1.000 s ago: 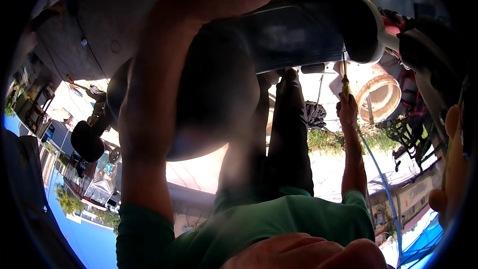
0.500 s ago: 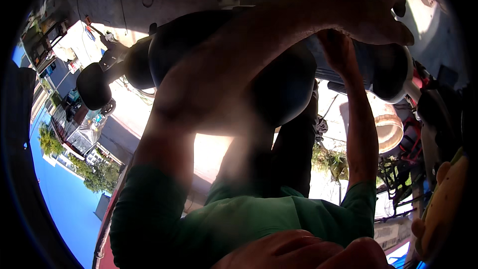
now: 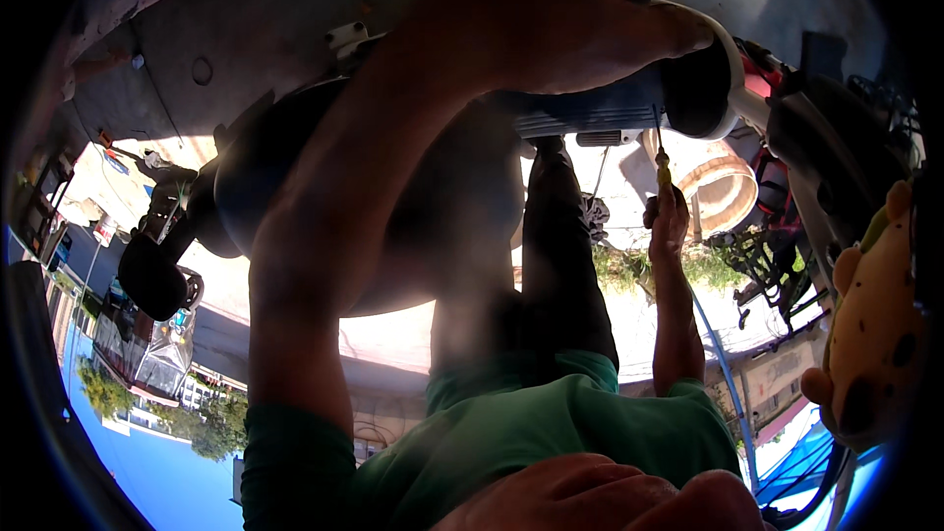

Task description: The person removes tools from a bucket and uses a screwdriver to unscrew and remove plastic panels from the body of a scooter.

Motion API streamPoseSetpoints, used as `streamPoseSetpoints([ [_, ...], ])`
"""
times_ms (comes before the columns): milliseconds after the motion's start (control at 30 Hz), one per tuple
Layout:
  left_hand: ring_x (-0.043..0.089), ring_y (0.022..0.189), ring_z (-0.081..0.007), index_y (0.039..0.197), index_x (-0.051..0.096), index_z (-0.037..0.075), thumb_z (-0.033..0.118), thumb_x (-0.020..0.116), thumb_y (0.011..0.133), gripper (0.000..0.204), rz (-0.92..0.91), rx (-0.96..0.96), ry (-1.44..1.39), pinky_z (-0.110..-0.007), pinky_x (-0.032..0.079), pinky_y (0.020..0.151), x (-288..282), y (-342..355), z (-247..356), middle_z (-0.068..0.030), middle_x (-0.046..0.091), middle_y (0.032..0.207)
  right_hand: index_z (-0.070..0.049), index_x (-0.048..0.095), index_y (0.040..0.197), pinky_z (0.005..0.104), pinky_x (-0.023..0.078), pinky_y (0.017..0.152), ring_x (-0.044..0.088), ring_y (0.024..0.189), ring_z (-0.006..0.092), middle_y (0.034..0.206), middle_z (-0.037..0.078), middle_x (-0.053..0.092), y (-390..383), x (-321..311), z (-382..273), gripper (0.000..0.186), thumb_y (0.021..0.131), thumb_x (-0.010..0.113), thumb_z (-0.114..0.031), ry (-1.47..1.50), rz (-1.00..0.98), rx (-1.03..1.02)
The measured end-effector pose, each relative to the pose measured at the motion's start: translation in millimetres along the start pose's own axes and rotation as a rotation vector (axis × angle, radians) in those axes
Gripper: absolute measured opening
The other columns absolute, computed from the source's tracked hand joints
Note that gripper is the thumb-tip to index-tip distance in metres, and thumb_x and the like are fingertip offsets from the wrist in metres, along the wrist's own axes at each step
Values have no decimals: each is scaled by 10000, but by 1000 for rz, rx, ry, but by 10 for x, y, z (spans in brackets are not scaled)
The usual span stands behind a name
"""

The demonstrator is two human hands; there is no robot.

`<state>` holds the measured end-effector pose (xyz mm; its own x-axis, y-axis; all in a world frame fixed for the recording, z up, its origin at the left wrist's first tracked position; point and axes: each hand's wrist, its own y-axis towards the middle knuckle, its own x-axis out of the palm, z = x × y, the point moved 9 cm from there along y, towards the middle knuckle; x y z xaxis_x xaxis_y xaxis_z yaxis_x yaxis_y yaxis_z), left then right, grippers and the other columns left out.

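Right hand (image 3: 668,223) closed around handle of yellow screwdriver (image 3: 664,174); long axis nearly upright in view, leaning slightly left. Shaft points up, away from hand, tip at lower edge of dark panel (image 3: 600,110); contact unclear. Left hand (image 3: 619,25) reaches over panel, fingertips apart; cannot tell whether gripping. Pale bucket (image 3: 753,187) beyond screwdriver.

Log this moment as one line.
Left hand: by dark blue panel, contact unclear | Right hand: holds yellow-handled screwdriver, shaft toward panel | Nearby: tan bucket, yellow plush toy
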<state>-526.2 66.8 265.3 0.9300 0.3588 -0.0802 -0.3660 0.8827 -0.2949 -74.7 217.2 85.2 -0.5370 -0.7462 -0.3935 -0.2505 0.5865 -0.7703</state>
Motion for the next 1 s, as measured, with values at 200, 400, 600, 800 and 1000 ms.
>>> streamPoseSetpoints([
  [200,680,908,-294,1248,631,-48,351,681,956,497,107,-76,233,-395,529,793,3,-38,-65,-194,700,1032,-97,599,916,249,309,423,380,443,65,559,-48,433,178,-229,59,317,1074,540,-366,-68,96,124],
  [400,688,993,-299,1313,588,-90,362,670,987,563,65,-162,114,-398,546,849,5,-56,55,-226,701,1107,-89,641,1003,236,314,417,401,449,46,617,-44,475,374,-462,401,322,1069,542,-389,-119,94,201],
  [600,699,937,-288,1326,573,-96,365,675,986,582,-65,-318,-170,-382,552,819,73,-13,-107,-227,709,1080,-88,662,1084,519,544,675,716,762,396,863,185,740,263,-228,-440,390,1034,525,-450,-1232,40,-416],
  [800,691,899,-256,1287,611,-33,362,705,955,524,4,-159,30,-374,542,789,54,46,-16,-176,717,1018,-64,627,1202,522,531,710,675,808,428,849,203,692,483,-134,-726,304,1002,562,-284,-1182,-135,-505],
  [1000,682,872,-246,1189,633,-14,355,715,951,447,99,-111,107,-378,538,776,65,35,-30,-147,708,957,-126,633,1177,236,330,508,368,531,78,668,-43,432,410,-415,722,249,1099,534,-340,441,-186,257],
])
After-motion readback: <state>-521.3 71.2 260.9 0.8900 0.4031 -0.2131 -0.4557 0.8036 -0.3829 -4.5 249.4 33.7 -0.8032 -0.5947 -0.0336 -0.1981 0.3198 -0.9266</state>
